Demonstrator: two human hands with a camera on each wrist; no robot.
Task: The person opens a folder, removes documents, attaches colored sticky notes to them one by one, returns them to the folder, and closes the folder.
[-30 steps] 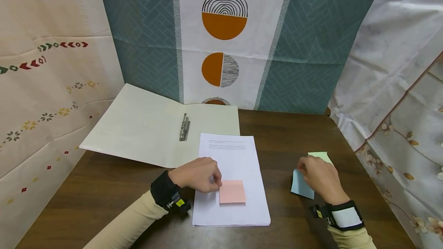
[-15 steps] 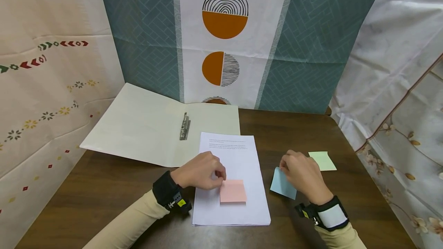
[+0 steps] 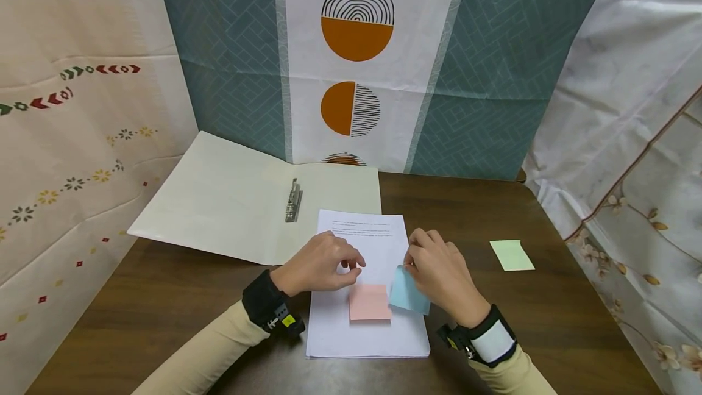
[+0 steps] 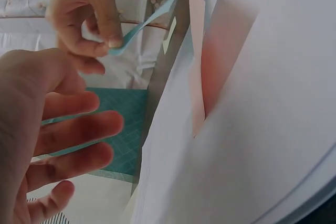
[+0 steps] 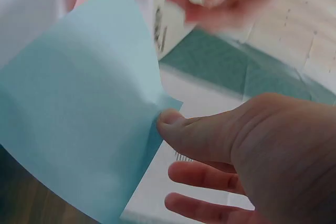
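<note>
Your right hand [image 3: 445, 273] pinches blue note [image 3: 408, 292] near corner, note held over right edge of paper stack [image 3: 367, 340], just beside pink note [image 3: 370, 305] on it; your left hand [image 3: 320, 264], apart from right, fingers relaxed and parted, hovers above stack; green note [image 3: 512, 256] well apart, on table [image 3: 450, 209]

Taking the paper stack [image 3: 367, 343] as the clock's centre, the left fingers [image 3: 344, 279] stand in the way at about half past ten; farther behind them is the folder's metal clip [image 3: 293, 201]. The right fingers [image 3: 414, 255], with the blue note [image 3: 407, 292], bar two to three o'clock. Between both sets of fingers, a narrow passage remains toward twelve. Wider room exists over bare counter [image 3: 439, 203], past one o'clock, until the hanging cloth [image 3: 477, 139].
</note>
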